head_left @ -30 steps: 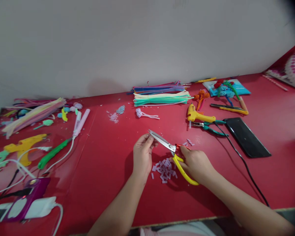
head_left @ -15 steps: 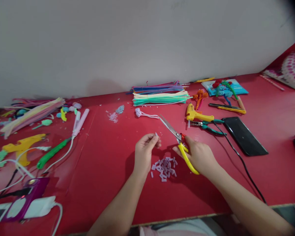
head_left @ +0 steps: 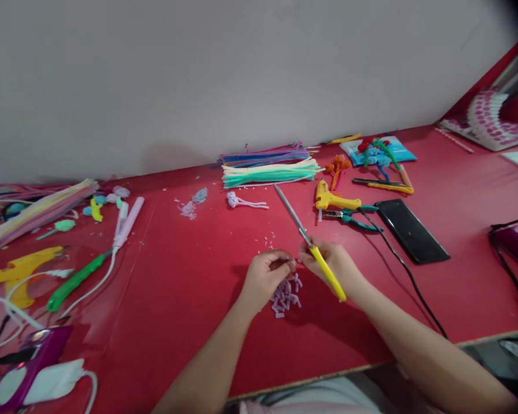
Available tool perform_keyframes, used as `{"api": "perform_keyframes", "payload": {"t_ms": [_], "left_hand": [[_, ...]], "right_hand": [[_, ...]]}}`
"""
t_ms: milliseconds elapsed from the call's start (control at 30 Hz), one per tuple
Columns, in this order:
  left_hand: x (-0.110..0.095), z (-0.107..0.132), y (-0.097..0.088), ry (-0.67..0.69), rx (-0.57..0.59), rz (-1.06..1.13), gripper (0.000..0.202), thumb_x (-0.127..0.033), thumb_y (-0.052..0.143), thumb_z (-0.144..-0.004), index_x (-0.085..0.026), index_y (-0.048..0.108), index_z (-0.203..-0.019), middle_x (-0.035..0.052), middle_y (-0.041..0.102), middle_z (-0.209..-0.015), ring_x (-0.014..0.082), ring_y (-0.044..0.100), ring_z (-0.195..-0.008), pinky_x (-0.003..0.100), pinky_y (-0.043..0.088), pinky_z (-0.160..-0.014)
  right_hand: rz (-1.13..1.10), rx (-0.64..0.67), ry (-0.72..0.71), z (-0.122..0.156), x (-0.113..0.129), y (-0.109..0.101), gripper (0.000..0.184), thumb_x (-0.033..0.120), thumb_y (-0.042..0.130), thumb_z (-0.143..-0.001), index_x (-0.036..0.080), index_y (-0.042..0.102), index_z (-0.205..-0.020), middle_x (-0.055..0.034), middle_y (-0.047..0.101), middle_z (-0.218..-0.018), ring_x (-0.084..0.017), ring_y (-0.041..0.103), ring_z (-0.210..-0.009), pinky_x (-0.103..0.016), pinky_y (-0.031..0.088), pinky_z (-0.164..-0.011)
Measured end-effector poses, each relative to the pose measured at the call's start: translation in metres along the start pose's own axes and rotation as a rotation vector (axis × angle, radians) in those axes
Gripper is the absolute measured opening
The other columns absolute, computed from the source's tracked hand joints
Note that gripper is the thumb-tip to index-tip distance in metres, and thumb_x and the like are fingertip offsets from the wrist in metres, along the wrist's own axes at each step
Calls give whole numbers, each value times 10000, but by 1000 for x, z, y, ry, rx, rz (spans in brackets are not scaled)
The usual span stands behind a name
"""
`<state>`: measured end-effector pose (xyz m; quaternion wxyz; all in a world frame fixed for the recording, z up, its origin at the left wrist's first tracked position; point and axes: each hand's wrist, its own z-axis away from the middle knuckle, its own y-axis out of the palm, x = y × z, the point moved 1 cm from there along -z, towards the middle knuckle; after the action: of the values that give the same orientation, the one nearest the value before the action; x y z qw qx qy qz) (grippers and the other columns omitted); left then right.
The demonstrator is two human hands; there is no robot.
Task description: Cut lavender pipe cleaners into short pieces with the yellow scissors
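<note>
My left hand [head_left: 270, 277] is closed, thumb and fingertips pinched together beside the right fingertips. What sits in the pinch is too small to make out. My right hand [head_left: 337, 265] is wrapped round yellow-handled scissors [head_left: 294, 217], their blades together and pointing up and away to the left. Below the fingertips lies a pile of short lilac pieces [head_left: 286, 299], partly covered by my left hand. Tiny lilac scraps [head_left: 267, 240] dot the table just beyond. Farther back rests a lilac pipe-cleaner bud [head_left: 232, 199] with two thin stems.
Bundles of pipe cleaners [head_left: 271, 173] lie against the wall. To the right are a yellow glue gun [head_left: 334, 200], pliers [head_left: 358, 221], a black phone [head_left: 412, 231] and a cable. On the left are a pink straightener [head_left: 128, 222], green-handled tool [head_left: 78, 281], another glue gun [head_left: 23, 270] and a power strip [head_left: 47, 351].
My hands have come together near the pile. The scissors have turned and their blades closed. The lilac piece seen at my left fingertips no longer shows. The view has shifted slightly right.
</note>
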<state>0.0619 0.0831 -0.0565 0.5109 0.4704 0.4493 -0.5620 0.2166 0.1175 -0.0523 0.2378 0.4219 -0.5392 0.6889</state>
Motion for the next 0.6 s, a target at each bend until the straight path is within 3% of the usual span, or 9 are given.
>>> {"api": "perform_keyframes", "payload": {"t_ms": [133, 233, 367, 500, 600], "left_hand": [[3, -7, -16, 25, -121, -78, 134, -285, 536, -668, -164, 586, -696, 9, 566, -606, 118, 518, -550, 224, 401, -551], [5, -12, -28, 68, -233, -249, 133, -288, 531, -671, -179, 595, -709, 6, 559, -598, 117, 512, -543, 221, 388, -541], [4, -14, -36, 196, -306, -490, 143, -285, 504, -695, -182, 603, -685, 19, 559, -663, 124, 504, -610, 231, 373, -607], [3, -15, -42, 258, -375, -617, 162, -250, 483, -707, -173, 581, -604, 23, 527, -744, 114, 484, -652, 233, 357, -655], [0, -15, -44, 252, -369, -587, 103, -195, 535, -653, -188, 588, -741, 17, 510, -820, 89, 444, -590, 223, 358, -617]], "right_hand": [[189, -79, 106, -11, -18, -29, 219, 355, 413, -694, 155, 500, -713, 16, 492, -555, -87, 418, -480, -184, 266, -429], [321, -26, 189, -17, -27, -42, 234, 367, 411, -687, 158, 517, -695, 5, 501, -536, -93, 425, -454, -191, 254, -419], [485, 43, 195, -19, -31, -42, 283, 411, 399, -694, 163, 531, -659, -21, 522, -537, -105, 437, -454, -202, 239, -425], [637, -46, 221, -20, -33, -44, 318, 442, 386, -703, 161, 529, -656, -45, 535, -553, -116, 440, -463, -211, 215, -429], [642, -106, 207, -20, -32, -46, 318, 447, 386, -706, 164, 528, -677, -45, 540, -563, -118, 441, -473, -212, 208, -433]]}}
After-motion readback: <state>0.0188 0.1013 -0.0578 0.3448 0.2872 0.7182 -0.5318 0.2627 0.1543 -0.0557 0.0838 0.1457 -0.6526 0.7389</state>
